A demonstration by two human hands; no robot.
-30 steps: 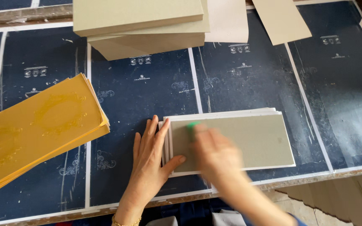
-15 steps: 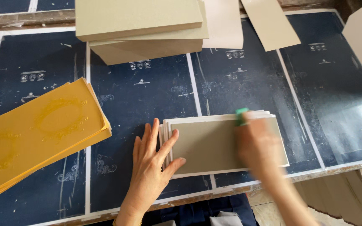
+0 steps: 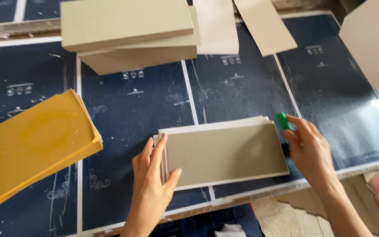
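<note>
I see the left hand (image 3: 152, 184) lying flat with fingers spread, pressing the 9 o'clock edge of the grey board (image 3: 224, 151), gripping nothing. The board lies on white sheets at the near edge of the dark blue printed table (image 3: 128, 105). At its 3 o'clock end, the right hand (image 3: 310, 151) pinches a small green scraper (image 3: 282, 120). Yellow sheet stack (image 3: 31, 145) at 9 o'clock; grey board stack (image 3: 128, 30) at 12.
</note>
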